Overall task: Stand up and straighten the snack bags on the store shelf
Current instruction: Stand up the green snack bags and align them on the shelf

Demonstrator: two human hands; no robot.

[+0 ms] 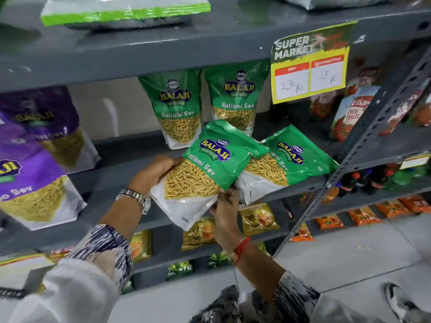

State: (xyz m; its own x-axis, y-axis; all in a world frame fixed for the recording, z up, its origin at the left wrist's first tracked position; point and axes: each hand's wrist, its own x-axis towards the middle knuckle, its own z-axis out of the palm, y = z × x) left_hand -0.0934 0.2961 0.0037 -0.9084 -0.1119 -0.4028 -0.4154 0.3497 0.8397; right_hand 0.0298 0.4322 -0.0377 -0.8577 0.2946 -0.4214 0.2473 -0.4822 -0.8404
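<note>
A green Ratlami Sev bag (210, 164) is tilted, lifted off the grey shelf (121, 173), its top pointing up and right. My left hand (156, 171) grips its left edge and my right hand (225, 203) grips its lower right edge. Under and beside it, a second green bag (286, 159) lies flat at the shelf's right end. Two more green bags (179, 110) (235, 96) stand upright at the back. Purple sev bags (35, 173) (46, 122) stand on the left.
A yellow price card (310, 73) hangs from the upper shelf edge. A slotted metal post (363, 141) runs diagonally on the right, with tomato packs (349, 113) beyond it. Gold and green packets fill the lower shelves (203, 231). Bags lie on the top shelf (126, 10).
</note>
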